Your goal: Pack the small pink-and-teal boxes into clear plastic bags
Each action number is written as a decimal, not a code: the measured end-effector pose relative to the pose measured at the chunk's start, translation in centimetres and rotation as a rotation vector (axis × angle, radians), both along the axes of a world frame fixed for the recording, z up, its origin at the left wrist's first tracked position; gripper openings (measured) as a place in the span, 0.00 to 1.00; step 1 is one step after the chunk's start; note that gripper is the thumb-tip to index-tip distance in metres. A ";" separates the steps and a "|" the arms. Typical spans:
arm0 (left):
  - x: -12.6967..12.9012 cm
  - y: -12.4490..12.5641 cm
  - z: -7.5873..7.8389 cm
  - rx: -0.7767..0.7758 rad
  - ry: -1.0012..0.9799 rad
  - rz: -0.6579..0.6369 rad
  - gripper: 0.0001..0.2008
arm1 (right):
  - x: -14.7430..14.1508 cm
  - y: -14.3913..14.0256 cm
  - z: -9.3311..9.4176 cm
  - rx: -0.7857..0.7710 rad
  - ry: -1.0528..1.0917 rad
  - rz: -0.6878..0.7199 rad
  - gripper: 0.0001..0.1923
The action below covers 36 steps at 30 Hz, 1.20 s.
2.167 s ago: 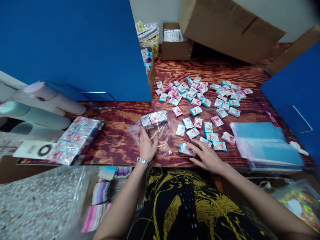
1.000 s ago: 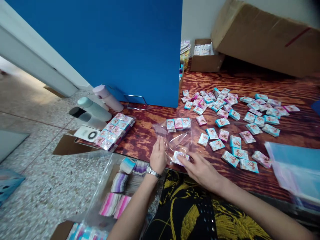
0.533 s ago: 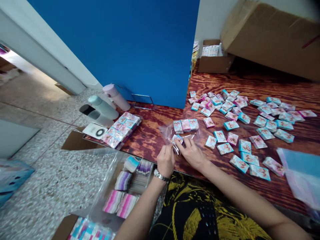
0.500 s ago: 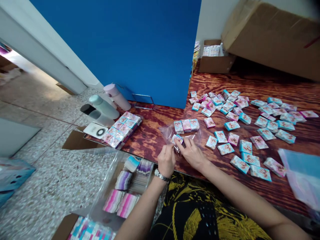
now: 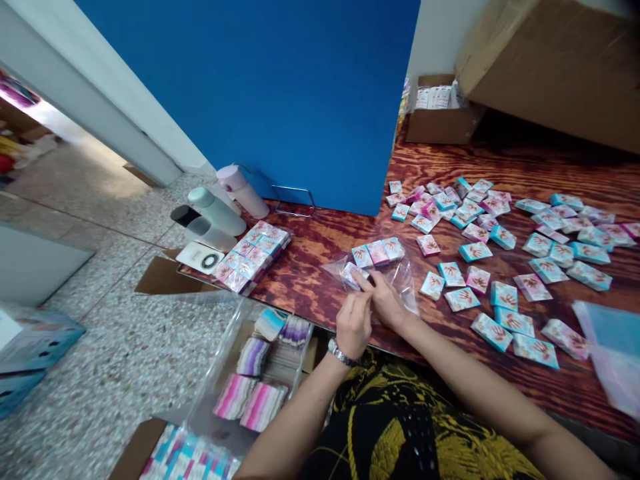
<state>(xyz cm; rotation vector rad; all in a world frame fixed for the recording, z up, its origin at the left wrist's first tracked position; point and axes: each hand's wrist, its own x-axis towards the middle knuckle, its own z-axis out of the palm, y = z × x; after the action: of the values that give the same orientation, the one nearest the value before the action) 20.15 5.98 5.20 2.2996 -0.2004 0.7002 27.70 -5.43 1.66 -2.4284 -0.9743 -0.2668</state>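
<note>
A clear plastic bag (image 5: 406, 283) lies at the table's front edge, with a row of three small printed boxes (image 5: 378, 253) in or on it. One more small box (image 5: 351, 275) sits in front of that row, at the bag's near side. My right hand (image 5: 386, 303) has its fingers closed on this box, thumb side toward my left hand. My left hand (image 5: 354, 325), with a wristwatch, is pinched shut beside the right fingertips, seemingly on the bag's edge; the exact grip is partly hidden.
Many loose small boxes (image 5: 463, 299) spread over the table's right. A wrapped block of boxes (image 5: 253, 255) lies left, beside bottles (image 5: 216, 212). Plastic bags (image 5: 607, 347) lie far right. An open carton of coloured packs (image 5: 253, 357) stands below the edge. A blue panel (image 5: 260, 100) rises behind.
My left hand has moved right and up against the right hand. The small box shows more of its face, and the bag's right side is spread wider. The view has shifted slightly.
</note>
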 end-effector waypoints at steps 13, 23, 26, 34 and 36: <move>-1.1 -0.9 0.1 -0.031 0.014 -0.048 0.12 | 0.0 -0.1 1.5 -0.273 0.226 -0.051 0.29; -2.5 -1.1 0.7 -0.075 0.102 -0.114 0.13 | 2.5 1.6 3.0 -0.715 0.246 -0.124 0.39; -2.5 -0.7 0.7 -0.055 0.106 -0.104 0.13 | 2.8 1.5 2.9 -0.659 0.309 -0.107 0.36; -1.8 -0.2 1.5 -0.013 0.065 -0.122 0.14 | 1.0 -1.3 1.9 -0.363 0.244 0.027 0.22; -1.8 -0.1 1.4 -0.001 0.060 -0.155 0.15 | 1.5 -0.8 2.0 -0.323 0.234 0.053 0.17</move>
<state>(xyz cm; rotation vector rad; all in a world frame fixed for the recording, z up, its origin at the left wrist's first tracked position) 18.38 5.86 6.59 2.2721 -0.3462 0.5520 29.23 -6.18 3.68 -2.6380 -1.0384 0.2061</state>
